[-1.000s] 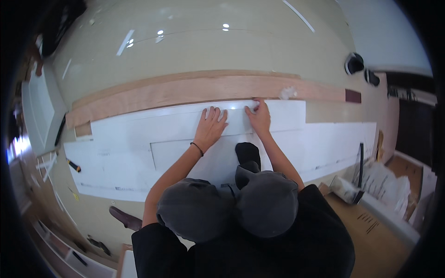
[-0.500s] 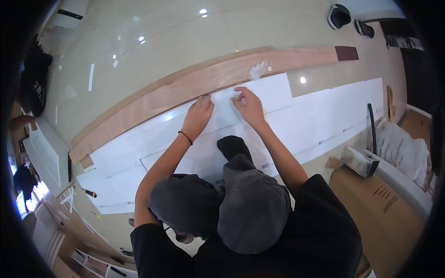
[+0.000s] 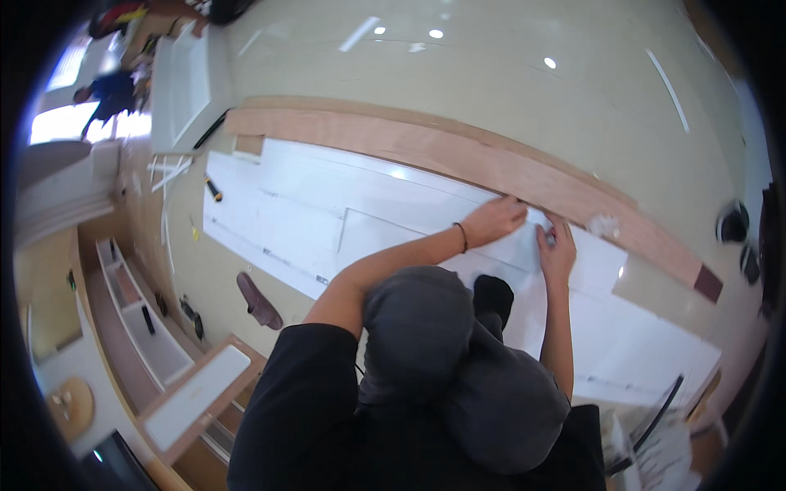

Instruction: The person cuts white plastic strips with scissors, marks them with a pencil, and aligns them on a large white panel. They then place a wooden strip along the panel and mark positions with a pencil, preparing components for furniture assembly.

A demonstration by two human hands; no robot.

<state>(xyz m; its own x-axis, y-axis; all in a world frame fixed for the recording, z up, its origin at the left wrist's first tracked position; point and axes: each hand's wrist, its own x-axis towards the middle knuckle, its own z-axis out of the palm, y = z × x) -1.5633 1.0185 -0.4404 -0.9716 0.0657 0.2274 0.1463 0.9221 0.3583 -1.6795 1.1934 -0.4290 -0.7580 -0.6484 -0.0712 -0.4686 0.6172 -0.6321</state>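
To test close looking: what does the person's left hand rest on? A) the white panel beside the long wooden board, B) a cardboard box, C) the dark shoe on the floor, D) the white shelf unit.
A: the left hand lies flat on the white panel, right at the edge of the wooden board.

You are in a room being fitted out, more a building or carpentry site than a lived-in home. A glossy cream floor (image 3: 491, 90) throws back ceiling lights. Across it lie long white panels (image 3: 327, 213) and a long bare wood board (image 3: 458, 159), laid flat as a work surface. At the left stand unfinished wooden shelf units (image 3: 139, 319), with loose white strips (image 3: 168, 168) near them and a small tool (image 3: 213, 190) on the panels.
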